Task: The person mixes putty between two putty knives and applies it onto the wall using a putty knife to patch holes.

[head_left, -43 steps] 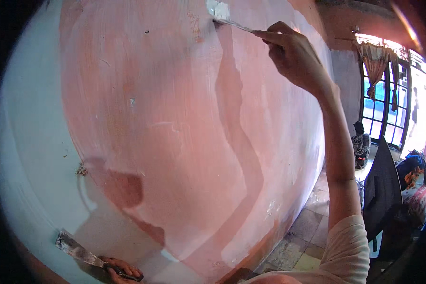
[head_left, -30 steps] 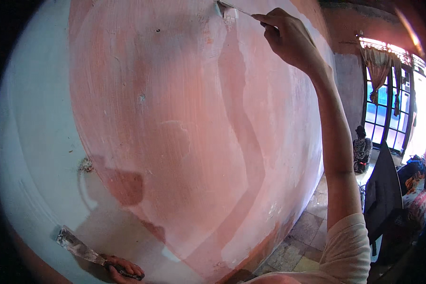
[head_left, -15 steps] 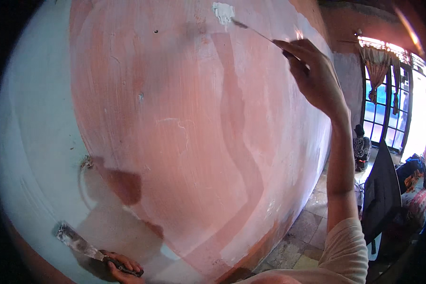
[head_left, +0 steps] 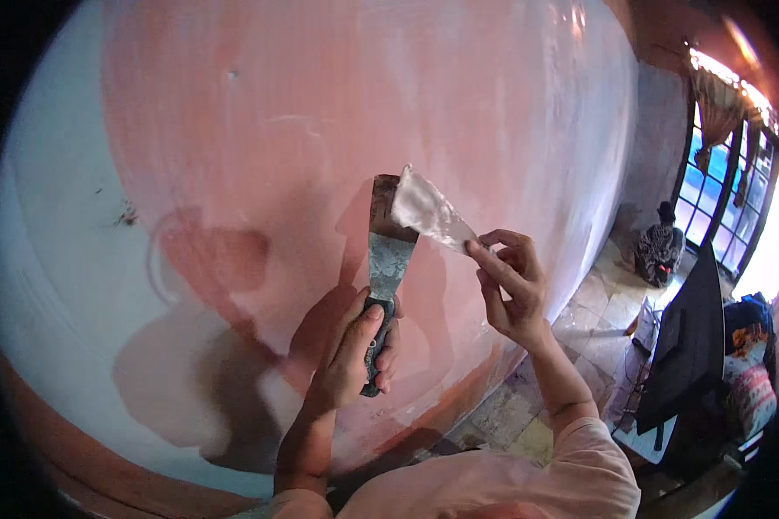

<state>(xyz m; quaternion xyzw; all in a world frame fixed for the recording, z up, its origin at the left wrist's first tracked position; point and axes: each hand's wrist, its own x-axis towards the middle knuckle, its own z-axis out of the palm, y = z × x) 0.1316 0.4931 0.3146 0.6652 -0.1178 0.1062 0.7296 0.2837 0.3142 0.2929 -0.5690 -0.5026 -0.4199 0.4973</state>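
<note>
My left hand (head_left: pixel 348 356) is wrapped round the black handle of a putty knife (head_left: pixel 390 259), its metal blade pointing up. In my right hand (head_left: pixel 518 284) is a second putty knife (head_left: pixel 453 230), pinched between thumb and fingers. White filler (head_left: pixel 424 208) coats that second blade. The two blades meet or overlap near their ends, in front of the wall. Right fingers hide most of the second knife's handle. Behind both tools rises the wall (head_left: pixel 234 156), pinkish with pale streaks and whitish at its left.
A small damaged spot (head_left: pixel 127 214) marks the wall's left part. To the right are a tiled floor (head_left: pixel 504 406), a dark flat panel (head_left: pixel 688 346), piled cloth bundles (head_left: pixel 749 381), a patterned dark item (head_left: pixel 659 251) and a barred window (head_left: pixel 710 186) with a curtain.
My right hand has come down from the wall's upper part. The left hand has risen from the lower left, bringing the two putty knives together. The view has tilted lower.
</note>
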